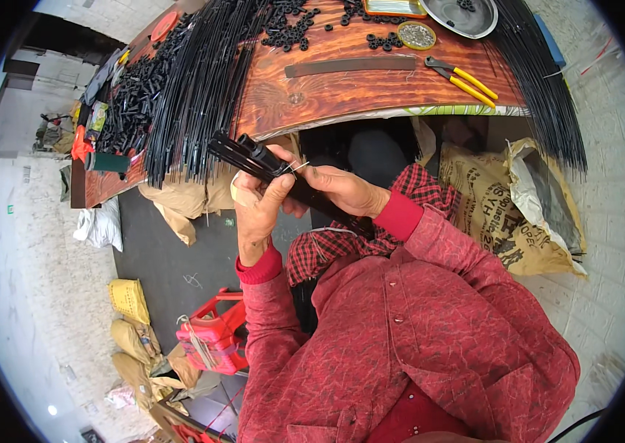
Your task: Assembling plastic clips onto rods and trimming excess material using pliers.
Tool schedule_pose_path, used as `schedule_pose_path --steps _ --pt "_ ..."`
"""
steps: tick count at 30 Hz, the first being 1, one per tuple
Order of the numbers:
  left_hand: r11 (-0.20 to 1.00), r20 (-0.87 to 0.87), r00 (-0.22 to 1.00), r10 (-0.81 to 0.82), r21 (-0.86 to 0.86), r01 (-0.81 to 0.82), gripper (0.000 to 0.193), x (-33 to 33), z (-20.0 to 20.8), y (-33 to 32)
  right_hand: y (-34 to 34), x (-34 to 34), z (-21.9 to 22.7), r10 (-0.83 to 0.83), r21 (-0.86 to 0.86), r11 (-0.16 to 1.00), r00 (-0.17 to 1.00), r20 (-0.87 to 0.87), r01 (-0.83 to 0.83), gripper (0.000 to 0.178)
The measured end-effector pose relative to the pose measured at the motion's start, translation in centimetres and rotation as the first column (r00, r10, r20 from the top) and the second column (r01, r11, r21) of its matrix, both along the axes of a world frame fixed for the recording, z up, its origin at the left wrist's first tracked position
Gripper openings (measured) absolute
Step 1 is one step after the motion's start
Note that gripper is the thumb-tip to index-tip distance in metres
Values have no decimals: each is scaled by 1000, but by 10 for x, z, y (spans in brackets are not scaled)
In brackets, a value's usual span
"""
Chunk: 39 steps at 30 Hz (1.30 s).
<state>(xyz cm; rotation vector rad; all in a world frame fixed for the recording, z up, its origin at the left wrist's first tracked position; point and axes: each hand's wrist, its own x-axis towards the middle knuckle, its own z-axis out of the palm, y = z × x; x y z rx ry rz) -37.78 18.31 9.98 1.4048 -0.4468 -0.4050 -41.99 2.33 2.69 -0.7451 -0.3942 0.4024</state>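
My left hand (259,214) is closed around a bundle of long black rods (237,155), with black plastic tube-like pieces at its upper end. The bundle slants down to the right, towards my lap, and passes behind my right hand. A thin pale wire (297,167) crosses the bundle near my left thumb. My right hand (349,192) pinches at this wire, thumb and forefinger together; its other fingers are partly hidden. Both hands are in front of the wooden table's (275,103) near edge.
On the table lie yellow-handled pliers (468,83), a flat dark strip (349,66), black rings (385,42), a round dish of small metal bits (416,35) and a metal bowl (468,15). Black rods (194,96) overhang its edge. A printed sack (490,199) stands right, a red stool (213,336) lower left.
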Motion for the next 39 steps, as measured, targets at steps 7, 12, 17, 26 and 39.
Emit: schedule_pose_path --steps 7,12,17,26,39 --pt "996 86 996 37 -84 -30 34 10 -17 2 1 -10 0 -414 -424 784 891 189 454 46" --pt "997 45 998 53 -54 -51 36 9 -13 3 -6 -14 24 -617 -404 640 751 237 654 21" --pt "997 32 997 73 -13 -73 38 4 -5 -1 -4 -18 40 -650 -431 445 614 448 785 14" --pt "996 13 999 46 -77 -45 40 4 -8 -4 -9 -21 42 -632 -375 380 533 562 846 14" --pt "993 64 998 20 -119 -12 39 2 -12 -9 -7 -29 47 -693 -384 382 535 483 841 17"
